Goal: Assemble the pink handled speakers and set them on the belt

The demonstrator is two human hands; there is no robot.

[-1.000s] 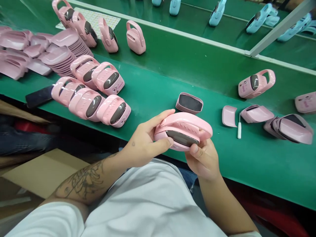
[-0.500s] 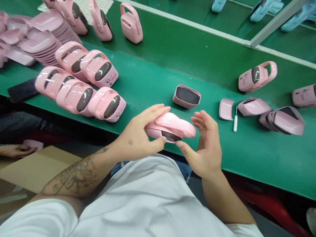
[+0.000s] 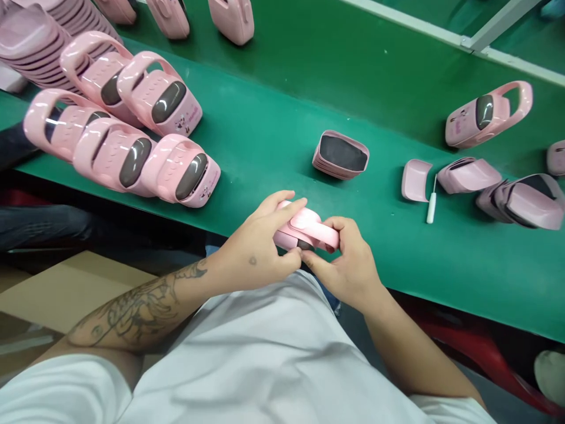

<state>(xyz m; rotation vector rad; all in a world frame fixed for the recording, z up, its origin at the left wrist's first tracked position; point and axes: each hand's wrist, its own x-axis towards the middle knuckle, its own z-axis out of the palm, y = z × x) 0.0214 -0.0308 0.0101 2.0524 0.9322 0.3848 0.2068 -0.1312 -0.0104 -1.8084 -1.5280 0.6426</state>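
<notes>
I hold a pink handled device (image 3: 305, 229) with a dark front panel over the near edge of the green belt (image 3: 273, 147). My left hand (image 3: 256, 253) grips its left side, fingers over the top and thumb underneath. My right hand (image 3: 348, 268) closes on its right end and handle. The dark panel is mostly hidden between my thumbs. A small stack of dark panels in pink frames (image 3: 341, 154) lies on the belt just beyond my hands.
Several finished pink devices (image 3: 128, 126) lie clustered at the left, with stacked pink shells (image 3: 30, 35) behind them. At the right are a pink cover piece (image 3: 415, 179), a small white tool (image 3: 431, 203), more shell stacks (image 3: 525, 203) and one device (image 3: 488, 121). Cardboard (image 3: 75, 288) sits lower left.
My right hand opened off the device half a second ago and has now closed on its right end. The device moved lower toward my body, and the view tilted down.
</notes>
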